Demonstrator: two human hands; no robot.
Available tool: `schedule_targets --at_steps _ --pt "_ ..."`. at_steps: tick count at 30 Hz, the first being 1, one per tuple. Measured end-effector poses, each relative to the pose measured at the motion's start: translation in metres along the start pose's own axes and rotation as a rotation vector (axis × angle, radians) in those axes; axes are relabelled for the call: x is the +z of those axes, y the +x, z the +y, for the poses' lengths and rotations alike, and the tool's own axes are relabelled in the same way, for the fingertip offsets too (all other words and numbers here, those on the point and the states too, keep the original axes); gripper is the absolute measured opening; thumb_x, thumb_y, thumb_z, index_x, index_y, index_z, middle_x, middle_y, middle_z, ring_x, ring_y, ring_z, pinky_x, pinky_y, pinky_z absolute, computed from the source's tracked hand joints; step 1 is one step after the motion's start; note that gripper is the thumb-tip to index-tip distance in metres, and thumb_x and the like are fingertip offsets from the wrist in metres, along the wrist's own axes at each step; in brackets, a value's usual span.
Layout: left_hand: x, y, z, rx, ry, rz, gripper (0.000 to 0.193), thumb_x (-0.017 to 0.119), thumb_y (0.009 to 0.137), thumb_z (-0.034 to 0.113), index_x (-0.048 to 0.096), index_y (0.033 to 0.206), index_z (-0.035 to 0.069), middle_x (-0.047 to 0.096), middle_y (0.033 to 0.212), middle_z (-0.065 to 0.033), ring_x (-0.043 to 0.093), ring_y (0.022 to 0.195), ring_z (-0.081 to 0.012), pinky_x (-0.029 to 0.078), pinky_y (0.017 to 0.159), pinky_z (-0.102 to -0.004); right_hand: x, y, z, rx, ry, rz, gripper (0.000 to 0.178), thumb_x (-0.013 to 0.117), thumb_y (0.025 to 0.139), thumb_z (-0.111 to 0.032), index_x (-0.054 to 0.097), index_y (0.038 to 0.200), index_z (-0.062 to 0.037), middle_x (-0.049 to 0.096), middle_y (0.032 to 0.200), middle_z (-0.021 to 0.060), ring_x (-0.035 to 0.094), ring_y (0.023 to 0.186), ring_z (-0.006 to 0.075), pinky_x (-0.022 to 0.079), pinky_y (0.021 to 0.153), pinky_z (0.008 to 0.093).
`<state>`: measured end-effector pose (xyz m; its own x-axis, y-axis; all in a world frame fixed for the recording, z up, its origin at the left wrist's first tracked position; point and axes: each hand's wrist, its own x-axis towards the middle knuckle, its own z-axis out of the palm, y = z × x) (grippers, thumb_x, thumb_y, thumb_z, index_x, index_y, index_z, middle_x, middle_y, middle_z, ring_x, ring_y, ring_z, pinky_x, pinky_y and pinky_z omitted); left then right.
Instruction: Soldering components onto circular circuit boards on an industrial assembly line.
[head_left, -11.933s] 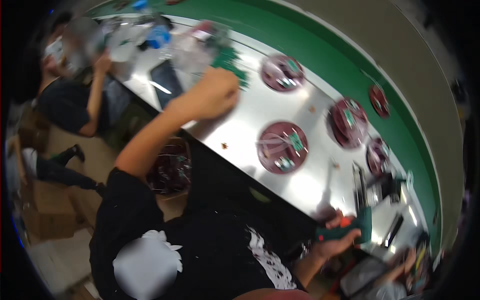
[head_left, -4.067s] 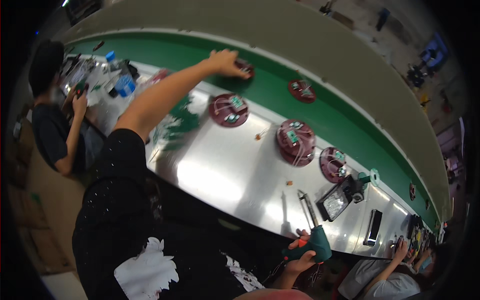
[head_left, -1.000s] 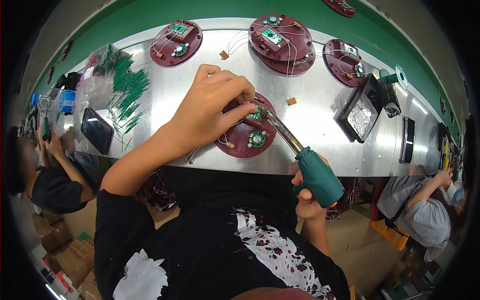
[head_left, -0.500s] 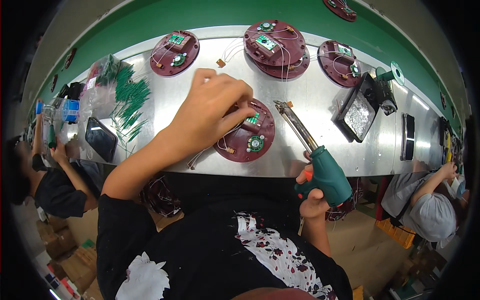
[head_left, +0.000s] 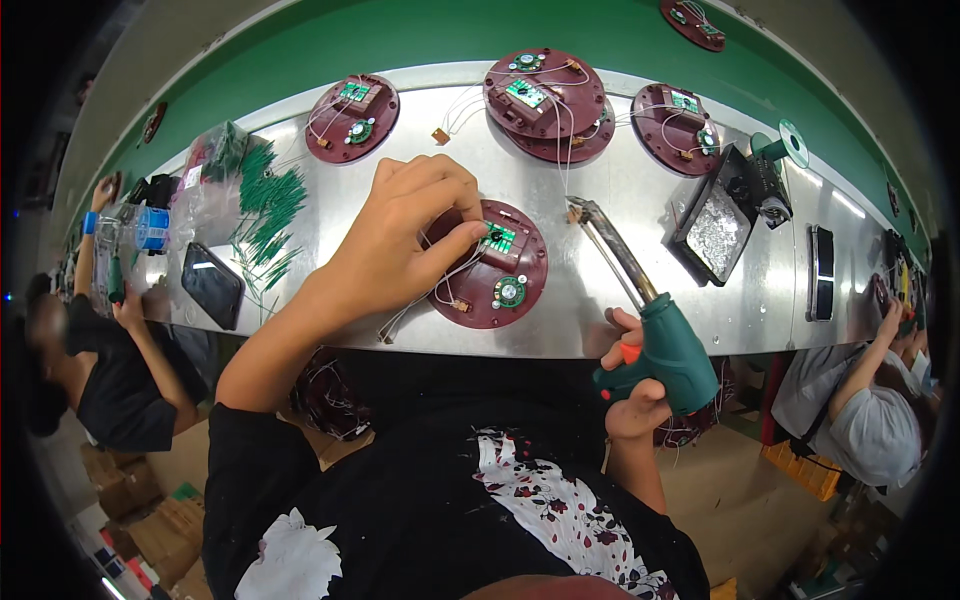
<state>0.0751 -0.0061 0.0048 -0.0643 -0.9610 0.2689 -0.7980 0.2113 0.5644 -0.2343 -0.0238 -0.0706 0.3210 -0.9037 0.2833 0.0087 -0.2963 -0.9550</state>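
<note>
In front of me a round maroon plastic disc (head_left: 530,270) lies on the metal bench, carrying a small green circuit board (head_left: 502,239), a round green-rimmed part (head_left: 510,292) and thin white wires. Over its left side is my left hand (head_left: 410,225), thumb and fingers closed in a pinch at the board's left edge. What they hold, if anything, is hidden. My right hand (head_left: 632,410) grips a green soldering gun (head_left: 665,350) with a red trigger. Its long metal tip points up and left, right of the disc and apart from it, beside a small brown piece on the bench.
More maroon discs (head_left: 350,140) stand along the back, two of them stacked (head_left: 545,95). On the right are a black tray (head_left: 715,225) and a solder spool (head_left: 792,143). Green wires (head_left: 270,205), a phone (head_left: 212,287) and a bottle (head_left: 150,228) lie left. People work at both sides.
My left hand has moved slightly left and down, its pinch now at the board's left edge. The soldering gun has shifted a little to the right in my right hand.
</note>
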Motion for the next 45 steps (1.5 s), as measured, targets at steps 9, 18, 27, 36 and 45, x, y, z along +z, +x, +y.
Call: schedule_targets --at_steps 9,18,27,36,45 --pt "0.032 0.011 0.008 -0.059 -0.216 0.038 0.01 0.074 0.086 0.012 0.065 0.088 0.009 0.068 0.106 -0.0038 0.061 0.1 -0.0202 0.035 0.092 -0.0359 -0.008 -0.003 -0.014 0.133 0.075 0.115 0.092 0.048 0.092 -0.079 0.06 0.114 0.009 0.066 0.094 0.0151 0.066 0.077 0.0217 0.054 0.08 0.037" --pt "0.041 0.009 0.003 -0.174 -0.545 -0.018 0.013 0.072 0.085 0.004 0.06 0.08 0.005 0.07 0.105 -0.0097 0.065 0.096 -0.0199 0.048 0.091 -0.0341 -0.013 -0.002 -0.005 0.039 0.031 -0.004 0.082 0.057 0.093 -0.072 0.068 0.107 0.0079 0.071 0.082 0.0123 0.064 0.066 0.0148 0.052 0.062 0.0279" --pt "0.046 0.005 0.0 -0.174 -0.553 -0.003 0.016 0.075 0.081 0.003 0.059 0.077 0.004 0.07 0.104 -0.0096 0.065 0.094 -0.0176 0.051 0.087 -0.0316 -0.008 0.006 -0.01 0.034 -0.102 -0.059 0.075 0.062 0.092 -0.068 0.072 0.093 0.0059 0.07 0.074 0.0085 0.069 0.074 0.0232 0.058 0.078 0.0384" --pt "0.049 0.007 0.001 -0.16 -0.557 0.044 0.015 0.073 0.079 0.003 0.059 0.075 0.001 0.071 0.099 -0.0118 0.069 0.085 -0.0219 0.054 0.079 -0.0324 -0.018 0.006 0.003 -0.117 -0.199 -0.11 0.072 0.062 0.092 -0.067 0.072 0.091 0.0042 0.069 0.068 0.0059 0.07 0.075 0.0285 0.057 0.087 0.0453" --pt "0.05 0.007 0.001 -0.178 -0.601 0.065 0.015 0.073 0.077 0.003 0.059 0.075 -0.002 0.072 0.096 -0.0143 0.072 0.085 -0.0247 0.056 0.08 -0.0342 -0.015 -0.006 -0.007 0.11 -0.093 -0.029 0.083 0.052 0.092 -0.075 0.067 0.103 0.0061 0.068 0.075 0.0103 0.068 0.081 0.023 0.055 0.084 0.041"
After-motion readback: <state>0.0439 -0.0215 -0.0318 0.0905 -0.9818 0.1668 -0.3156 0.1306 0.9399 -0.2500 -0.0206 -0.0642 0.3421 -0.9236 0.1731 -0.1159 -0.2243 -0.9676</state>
